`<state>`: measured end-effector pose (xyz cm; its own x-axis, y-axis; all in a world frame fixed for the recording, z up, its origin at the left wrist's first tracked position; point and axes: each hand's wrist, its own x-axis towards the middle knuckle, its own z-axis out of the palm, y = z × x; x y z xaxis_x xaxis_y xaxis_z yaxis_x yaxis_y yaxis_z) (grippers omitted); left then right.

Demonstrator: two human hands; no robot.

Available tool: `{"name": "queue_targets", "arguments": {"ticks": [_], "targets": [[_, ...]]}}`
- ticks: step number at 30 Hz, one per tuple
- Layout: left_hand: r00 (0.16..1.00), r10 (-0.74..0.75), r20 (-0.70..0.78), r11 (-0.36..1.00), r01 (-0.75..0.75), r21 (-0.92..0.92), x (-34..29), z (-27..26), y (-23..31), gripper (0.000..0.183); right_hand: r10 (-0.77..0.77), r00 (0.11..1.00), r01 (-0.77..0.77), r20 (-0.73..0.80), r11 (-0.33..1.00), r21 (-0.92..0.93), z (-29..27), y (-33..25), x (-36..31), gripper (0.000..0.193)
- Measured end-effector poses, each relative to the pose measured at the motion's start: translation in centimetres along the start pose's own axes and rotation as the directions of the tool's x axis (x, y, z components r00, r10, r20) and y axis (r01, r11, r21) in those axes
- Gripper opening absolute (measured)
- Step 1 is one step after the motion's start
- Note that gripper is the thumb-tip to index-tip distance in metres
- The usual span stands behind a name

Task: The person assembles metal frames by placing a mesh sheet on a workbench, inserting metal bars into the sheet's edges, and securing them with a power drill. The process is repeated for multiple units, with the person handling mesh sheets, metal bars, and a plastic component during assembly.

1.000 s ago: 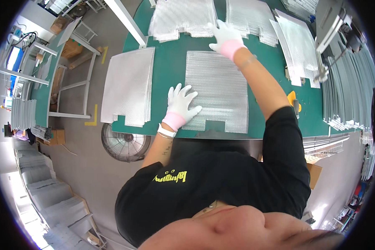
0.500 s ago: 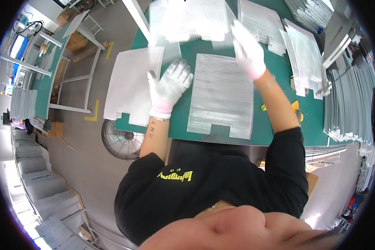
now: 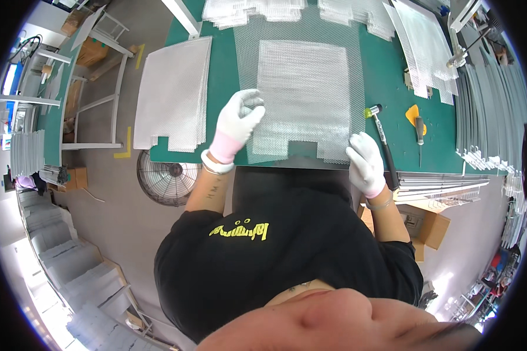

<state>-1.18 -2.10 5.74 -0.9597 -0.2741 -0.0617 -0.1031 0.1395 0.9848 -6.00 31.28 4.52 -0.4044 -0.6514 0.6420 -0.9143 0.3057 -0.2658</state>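
Mesh [image 3: 303, 88]: worktop [image 3: 389, 73] ctr., at front edge. Prob. light, flexible, crease-prone; cut edges poss. snag. Hold opp. side edges. L hand [image 3: 238, 120]: fingers curled, pinch unclear. R hand [image 3: 366, 165]: fingers together, pinch unclear.

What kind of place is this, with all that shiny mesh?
Probably a workshop or small factory: there are stacks of mesh sheets on a green workbench, a hammer and a floor fan.
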Motion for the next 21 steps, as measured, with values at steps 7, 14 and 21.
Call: {"name": "queue_targets", "arguments": {"ticks": [7,14,21], "targets": [[0.986,0.107,-0.124,0.961,-0.070,0.267,-0.3,2.2,-1.7,0.082,0.085,0.995,-0.086,0.046,0.996,0.037,1.0,-0.7,-1.9,0.042],[0.977,0.198,-0.076,0.871,-0.140,0.471,1.2,2.5,-3.1,0.076,0.121,0.992,-0.121,0.044,0.993,0.002,1.3,-0.4,-1.6,0.042],[0.987,0.159,-0.032,0.778,-0.106,0.619,2.0,3.2,-4.1,0.070,0.161,0.982,-0.163,0.098,0.987,0.008,2.1,-0.1,-2.0,0.041]]}}
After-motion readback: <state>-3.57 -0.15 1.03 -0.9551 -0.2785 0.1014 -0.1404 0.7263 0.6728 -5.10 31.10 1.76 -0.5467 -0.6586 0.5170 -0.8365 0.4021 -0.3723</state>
